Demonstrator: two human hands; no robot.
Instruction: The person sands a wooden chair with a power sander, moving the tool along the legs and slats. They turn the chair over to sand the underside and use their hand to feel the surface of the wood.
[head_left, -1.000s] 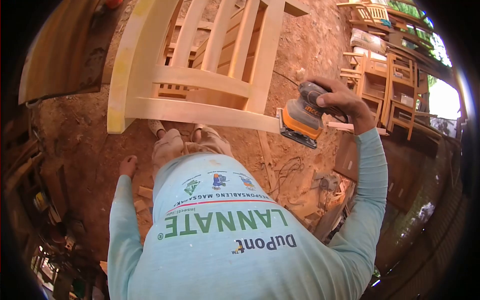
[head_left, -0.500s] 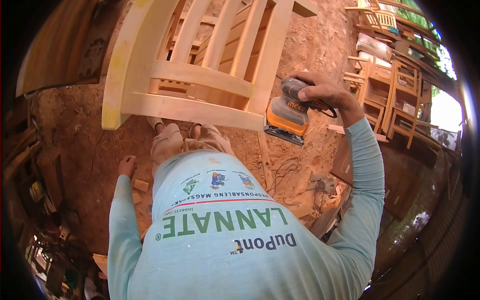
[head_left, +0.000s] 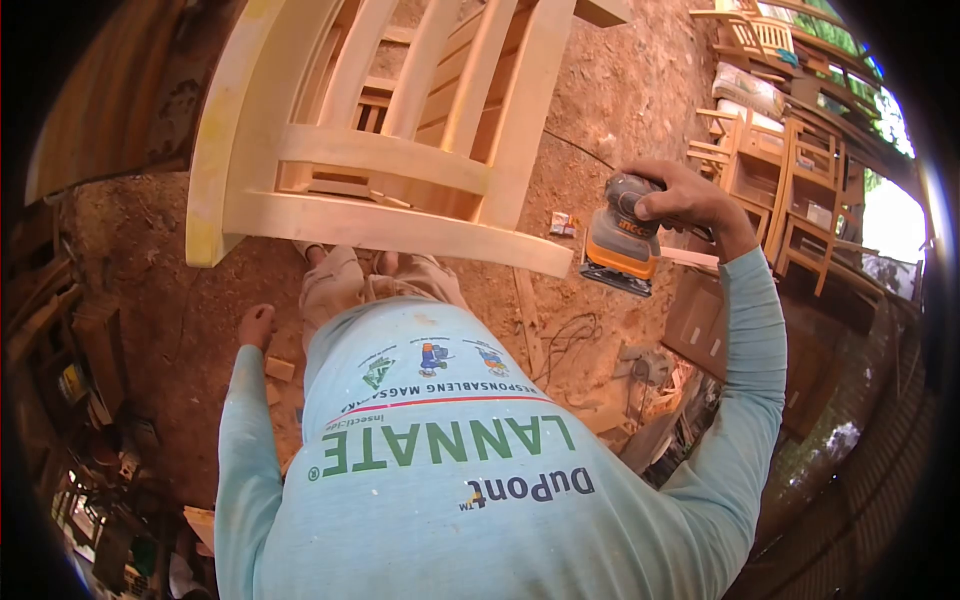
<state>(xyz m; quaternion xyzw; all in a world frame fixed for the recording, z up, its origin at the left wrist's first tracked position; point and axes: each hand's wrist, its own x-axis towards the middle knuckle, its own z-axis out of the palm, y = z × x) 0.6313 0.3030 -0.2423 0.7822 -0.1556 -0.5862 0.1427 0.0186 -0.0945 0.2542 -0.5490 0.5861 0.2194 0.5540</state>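
Head view, right fingers (head_left: 656,173) around orange sander (head_left: 622,243), near wooden frame (head_left: 400,229), left fingers (head_left: 263,317) hanging, grip unclear

sander (head_left: 622,240): orange band, dark grey top, black base | wooden frame (head_left: 385,155): pale cream, yellow patches along left edge | shirt (head_left: 440,520): light blue, green and navy lettering, thin red stripe, small blue-and-orange figures | trousers (head_left: 425,280): beige | ground (head_left: 630,100): reddish brown | furniture (head_left: 757,140): honey brown | sack (head_left: 746,90): off-white
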